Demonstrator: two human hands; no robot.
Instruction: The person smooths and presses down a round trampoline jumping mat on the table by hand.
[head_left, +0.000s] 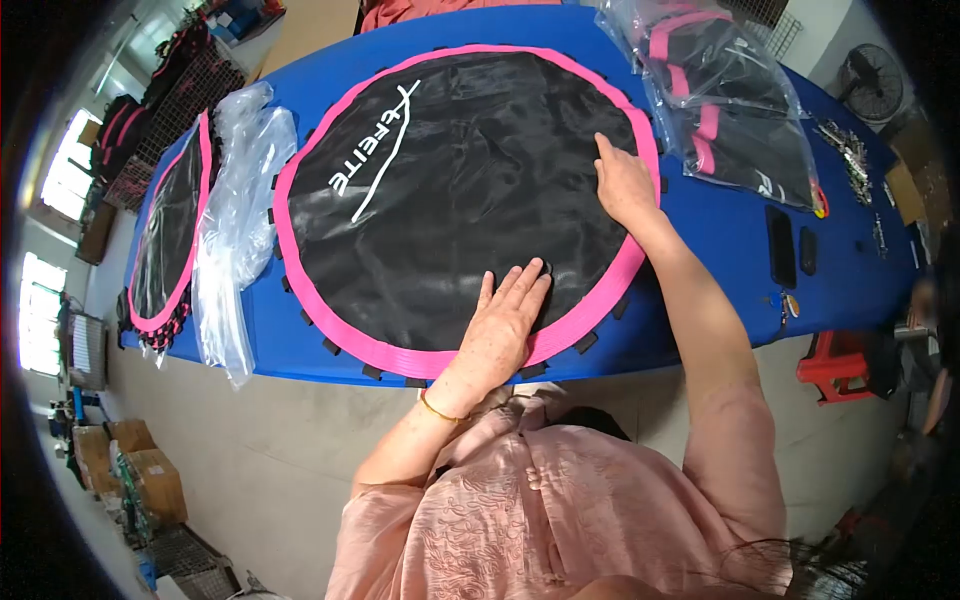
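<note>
A round black trampoline mat (450, 230) with a pink border and short black tabs around its edge lies flat on a blue-covered table (690, 330). White lettering runs across its upper left part. My left hand (508, 322) rests on the mat's near edge, palm down, fingers stretched out over the black fabric. At the right side of the mat, my right hand (625, 182) lies on the surface close to the pink border. Its index finger points away from me and the other fingers are partly hidden. Neither hand holds anything.
Clear plastic bags (240, 220) and a stack of similar mats (175, 230) lie at the left. A bagged black-and-pink item (735, 110) is at the back right. A phone (781, 247), small metal parts (852, 165), a red stool (832, 368) and a fan (870, 82) are on the right.
</note>
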